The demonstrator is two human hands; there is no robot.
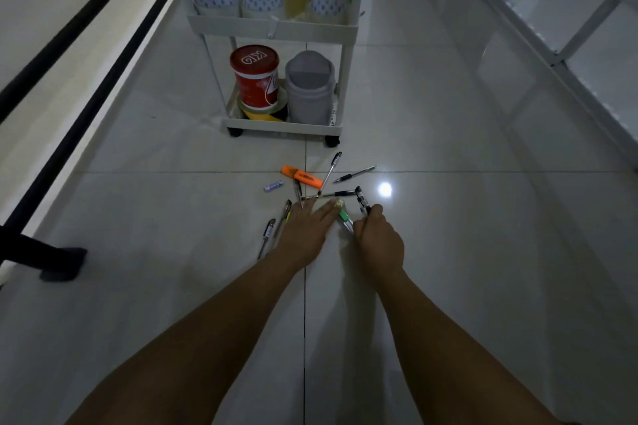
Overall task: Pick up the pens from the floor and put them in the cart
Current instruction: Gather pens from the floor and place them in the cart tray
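Several pens lie scattered on the tiled floor in front of a white wheeled cart [283, 126]. An orange highlighter [301, 176] and a small purple item [273, 186] lie at the far side of the heap. My left hand [308, 230] rests flat on the floor with fingers spread, its fingertips touching a horizontal black pen [336, 194]. Two pens [272, 235] lie just left of it. My right hand [378, 237] is closed around a black patterned pen [361, 199]. A green-capped pen [344, 217] lies between the two hands.
The cart's lower tray holds a red can [255, 76] on tape rolls and a grey lidded bin [309, 88]; the tray above holds several tape rolls [262, 5]. A black railing [86, 55] runs along the left. White shelving [552, 28] stands at the right.
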